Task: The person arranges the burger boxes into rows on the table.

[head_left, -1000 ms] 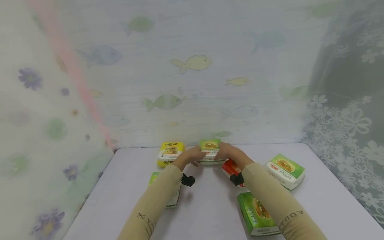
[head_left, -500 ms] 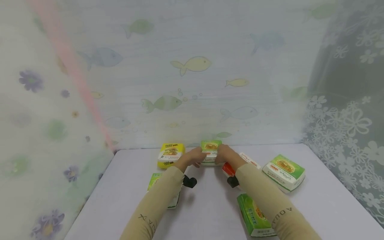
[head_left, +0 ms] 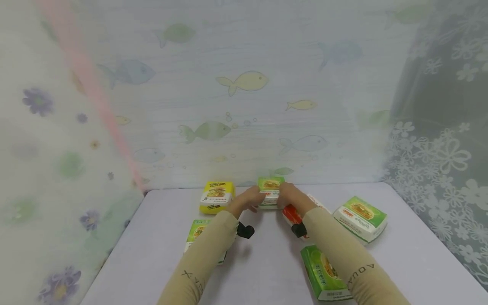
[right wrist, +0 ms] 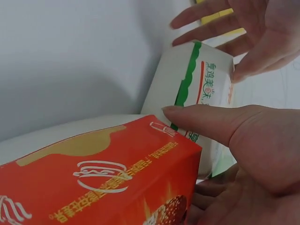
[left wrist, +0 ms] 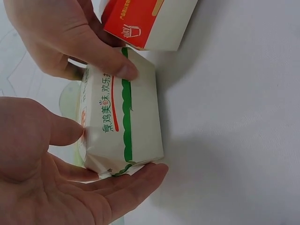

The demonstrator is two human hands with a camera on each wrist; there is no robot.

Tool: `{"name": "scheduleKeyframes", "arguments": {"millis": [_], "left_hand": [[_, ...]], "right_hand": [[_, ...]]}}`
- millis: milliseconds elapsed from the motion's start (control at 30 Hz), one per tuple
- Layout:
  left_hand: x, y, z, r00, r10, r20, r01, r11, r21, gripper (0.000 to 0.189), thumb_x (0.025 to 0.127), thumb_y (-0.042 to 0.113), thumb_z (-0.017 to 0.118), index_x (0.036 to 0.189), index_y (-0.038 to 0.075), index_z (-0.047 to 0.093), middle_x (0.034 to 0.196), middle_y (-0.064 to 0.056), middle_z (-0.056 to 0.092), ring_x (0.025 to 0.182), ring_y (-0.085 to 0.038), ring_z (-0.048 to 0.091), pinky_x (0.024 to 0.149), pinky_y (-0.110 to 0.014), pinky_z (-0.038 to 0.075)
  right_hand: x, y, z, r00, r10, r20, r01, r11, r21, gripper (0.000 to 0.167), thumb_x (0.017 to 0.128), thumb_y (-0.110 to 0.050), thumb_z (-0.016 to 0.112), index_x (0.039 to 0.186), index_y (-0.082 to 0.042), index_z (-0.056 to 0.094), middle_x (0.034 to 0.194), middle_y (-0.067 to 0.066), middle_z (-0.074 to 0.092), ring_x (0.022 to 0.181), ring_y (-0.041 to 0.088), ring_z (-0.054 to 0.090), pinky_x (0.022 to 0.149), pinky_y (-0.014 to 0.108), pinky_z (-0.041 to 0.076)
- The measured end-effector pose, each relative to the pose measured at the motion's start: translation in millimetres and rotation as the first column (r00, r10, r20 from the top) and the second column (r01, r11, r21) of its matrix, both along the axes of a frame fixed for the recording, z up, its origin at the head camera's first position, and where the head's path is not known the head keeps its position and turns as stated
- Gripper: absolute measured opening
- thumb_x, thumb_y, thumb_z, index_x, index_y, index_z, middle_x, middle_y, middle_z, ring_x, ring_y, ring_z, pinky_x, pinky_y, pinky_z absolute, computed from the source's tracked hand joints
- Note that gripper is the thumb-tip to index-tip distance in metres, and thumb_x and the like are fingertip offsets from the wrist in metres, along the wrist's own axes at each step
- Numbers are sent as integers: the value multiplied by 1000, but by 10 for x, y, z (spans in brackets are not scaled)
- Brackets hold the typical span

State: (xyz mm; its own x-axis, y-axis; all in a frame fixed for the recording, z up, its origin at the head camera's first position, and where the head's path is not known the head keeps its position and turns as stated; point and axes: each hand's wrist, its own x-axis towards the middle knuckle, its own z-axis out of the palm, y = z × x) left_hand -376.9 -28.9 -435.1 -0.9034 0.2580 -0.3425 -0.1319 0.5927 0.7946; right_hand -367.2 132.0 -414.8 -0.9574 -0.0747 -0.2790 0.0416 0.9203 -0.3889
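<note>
- The green-and-white box (head_left: 271, 194) reads "鸡美味".
- My left hand (head_left: 245, 200) and right hand (head_left: 292, 198) pinch it near the table's (head_left: 263, 267) far edge.
- It has slid slightly toward the right edge.

Green-and-white burger carton (head_left: 271, 193), closed, picture upward, near far edge of table (head_left: 263, 262)

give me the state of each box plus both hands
middle box: closed, held between both hands
yellow box: closed, printed face up
red box: looks closed, partly hidden
far-right box: closed, untouched
front green box: looks closed, partly covered
left green box: mostly covered, closure can't be told
left hand: fingers extended, touching middle box
right hand: gripping middle box
</note>
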Motion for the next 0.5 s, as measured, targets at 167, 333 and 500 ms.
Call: {"name": "scheduleKeyframes", "arguments": {"millis": [167,333,500], "left_hand": [[18,-4,14,1000,-17,-7,17,1000,12,39,107,19,50,139,-3,46,116,-15,56,108,-35,58,92,-50,57],[53,-40,65,997,-70,-29,69,996,-48,40,108,23,47,139,-3,47,116,-16,57,114,-39,58,93,-53,56],[119,-68,173,983,-149,-111,128,976,-174,47,108,28,48,142,-3,47,127,-20,58,115,-36,58,95,-55,54]], "right_hand": [[-39,48,-13,1000,-10,27,10,1000,-8,48,82,-7,80,121,6,55,101,16,59,91,29,60,79,38,56],[-20,90,48,997,-4,71,3,1000,13,58,83,-12,80,131,4,52,107,17,58,93,30,60,81,40,56],[67,185,207,996,83,36,-84,996,31,64,85,-20,80,135,6,51,109,16,59,94,27,59,83,40,55]]}}
